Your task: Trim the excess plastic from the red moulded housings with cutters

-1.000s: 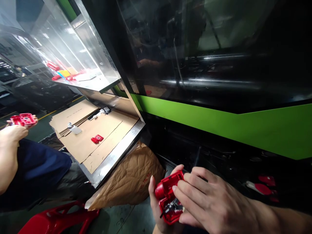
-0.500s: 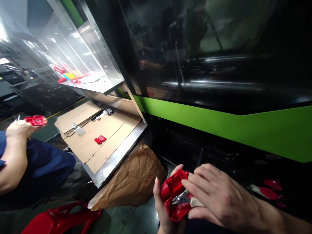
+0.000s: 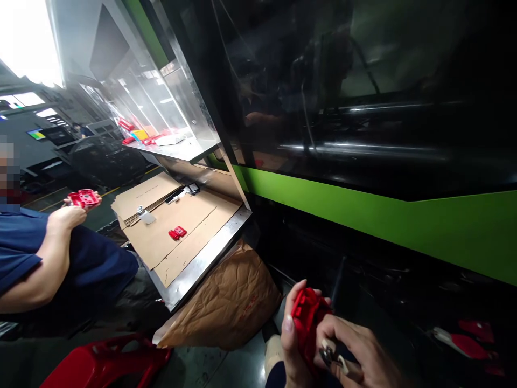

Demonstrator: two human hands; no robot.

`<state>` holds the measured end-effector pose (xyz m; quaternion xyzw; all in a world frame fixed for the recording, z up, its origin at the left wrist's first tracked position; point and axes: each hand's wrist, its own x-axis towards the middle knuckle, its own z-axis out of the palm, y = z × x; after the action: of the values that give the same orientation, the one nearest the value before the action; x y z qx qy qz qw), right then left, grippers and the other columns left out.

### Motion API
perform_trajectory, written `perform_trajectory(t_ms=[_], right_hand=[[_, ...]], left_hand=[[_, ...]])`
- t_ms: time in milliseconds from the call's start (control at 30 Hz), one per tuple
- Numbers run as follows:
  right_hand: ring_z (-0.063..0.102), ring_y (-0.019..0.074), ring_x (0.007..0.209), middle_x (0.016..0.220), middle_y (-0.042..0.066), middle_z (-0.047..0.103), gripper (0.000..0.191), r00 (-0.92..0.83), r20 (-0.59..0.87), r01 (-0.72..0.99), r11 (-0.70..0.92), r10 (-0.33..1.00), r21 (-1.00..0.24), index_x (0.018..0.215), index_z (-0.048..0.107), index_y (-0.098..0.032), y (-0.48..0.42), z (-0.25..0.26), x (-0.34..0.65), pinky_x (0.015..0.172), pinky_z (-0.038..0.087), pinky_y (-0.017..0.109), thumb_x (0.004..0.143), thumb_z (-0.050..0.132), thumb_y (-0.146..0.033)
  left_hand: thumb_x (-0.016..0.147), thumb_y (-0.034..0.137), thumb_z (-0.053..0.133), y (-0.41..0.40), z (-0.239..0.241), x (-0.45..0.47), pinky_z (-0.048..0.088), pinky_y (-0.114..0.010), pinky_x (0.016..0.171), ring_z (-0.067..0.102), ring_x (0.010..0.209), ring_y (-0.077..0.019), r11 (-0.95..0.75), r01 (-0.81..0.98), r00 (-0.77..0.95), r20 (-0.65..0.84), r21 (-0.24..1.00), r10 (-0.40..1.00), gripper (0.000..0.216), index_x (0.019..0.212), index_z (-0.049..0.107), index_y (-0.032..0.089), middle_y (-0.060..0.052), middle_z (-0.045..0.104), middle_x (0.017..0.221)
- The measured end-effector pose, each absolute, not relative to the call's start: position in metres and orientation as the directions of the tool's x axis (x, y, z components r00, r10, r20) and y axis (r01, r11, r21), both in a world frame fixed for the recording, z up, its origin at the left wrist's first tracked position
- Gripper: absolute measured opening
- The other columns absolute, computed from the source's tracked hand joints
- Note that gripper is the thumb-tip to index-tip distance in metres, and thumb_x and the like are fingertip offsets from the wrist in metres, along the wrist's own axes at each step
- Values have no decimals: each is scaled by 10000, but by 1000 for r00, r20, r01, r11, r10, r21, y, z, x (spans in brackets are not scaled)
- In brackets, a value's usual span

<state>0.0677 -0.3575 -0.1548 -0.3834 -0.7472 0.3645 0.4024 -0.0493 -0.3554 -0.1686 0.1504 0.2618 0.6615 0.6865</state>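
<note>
A red moulded plastic case (image 3: 304, 323) is at the lower right of the head view, tilted on edge. My left hand (image 3: 290, 339) is closed round it, with the thumb along its near side. My right hand (image 3: 363, 342) is closed on a pair of nippers (image 3: 337, 358) with cream handles, and its fingers are close against the case. The nippers' tips cannot be made out. On the cardboard-covered table (image 3: 202, 233) lies another red plastic case (image 3: 177, 233), opened out.
A co-worker (image 3: 60, 242) at the left holds a red case (image 3: 84, 198). A brown paper sack (image 3: 226, 302) stands below the table, a red stool (image 3: 92, 364) nearby. A metal shelf (image 3: 194, 151) holds red parts. A black and green machine (image 3: 343, 196) fills the right.
In my left hand the case has turned from lying open-side up to standing on edge. My right hand has rotated, with the nippers' handles now facing me. The view has shifted slightly left.
</note>
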Motion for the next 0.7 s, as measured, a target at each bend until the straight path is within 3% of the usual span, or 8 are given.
perform_trajectory(t_ms=[67,133,167,233,300,400,567,700], right_hand=[[601,115,650,760,-16,578,142,-243,410,388,476,879,-789,865,509,-227,-361,-159,79,579,490,189,944,409,-164],[635,114,684,812,-8,620,95,3,508,555,421,861,-717,921,556,-229,-362,-164,99,596,510,176,969,481,-195],[651,122,710,846,0,641,29,142,540,613,354,830,-706,949,568,-229,-360,-167,111,607,521,180,966,544,-234],[681,162,768,900,26,676,115,321,585,695,235,745,-680,992,587,-222,-351,-176,135,661,556,225,947,631,-318],[709,217,865,1016,66,712,180,299,600,768,185,742,-613,1025,621,-212,-337,-187,152,727,584,299,960,611,-380],[726,251,948,1172,83,708,279,121,553,862,188,824,-470,1032,654,-209,-320,-206,159,730,597,334,1004,506,-443],[735,187,755,897,34,726,255,66,500,873,193,863,-449,1029,622,-222,-332,-229,152,622,588,250,1018,494,-443],[741,164,703,861,-2,739,234,10,420,836,223,908,-502,1012,625,-256,-345,-238,155,567,587,198,984,561,-479]], left_hand=[[781,579,690,-360,-161,-55,473,-443,1005,635,1075,-363,62,-845,4,-109,531,994,604,1243,714,191,-160,722,1130],[693,564,762,-362,-152,-63,460,-474,1046,619,1120,-403,58,-860,15,-89,508,996,661,1219,728,165,-166,718,1158],[688,574,761,-362,-147,-68,459,-481,1052,611,1140,-413,65,-870,18,-99,488,995,676,1220,727,159,-166,714,1176],[782,618,650,-360,-139,-76,456,-508,1052,621,1134,-415,103,-905,44,-150,412,988,651,1241,717,160,-170,711,1189],[899,661,447,-355,-134,-81,442,-544,1053,655,1074,-399,178,-940,117,-214,291,970,662,1244,717,164,-178,722,1143],[961,690,245,-348,-132,-84,468,-545,1006,681,999,-365,286,-946,238,-268,156,933,766,1232,721,155,-180,724,1092],[968,701,238,-346,-132,-87,517,-495,899,682,966,-348,325,-943,293,-292,68,910,788,1228,715,131,-181,713,1085],[969,698,265,-346,-129,-92,536,-486,875,688,952,-342,318,-947,290,-316,40,903,766,1221,717,135,-169,719,1069]])
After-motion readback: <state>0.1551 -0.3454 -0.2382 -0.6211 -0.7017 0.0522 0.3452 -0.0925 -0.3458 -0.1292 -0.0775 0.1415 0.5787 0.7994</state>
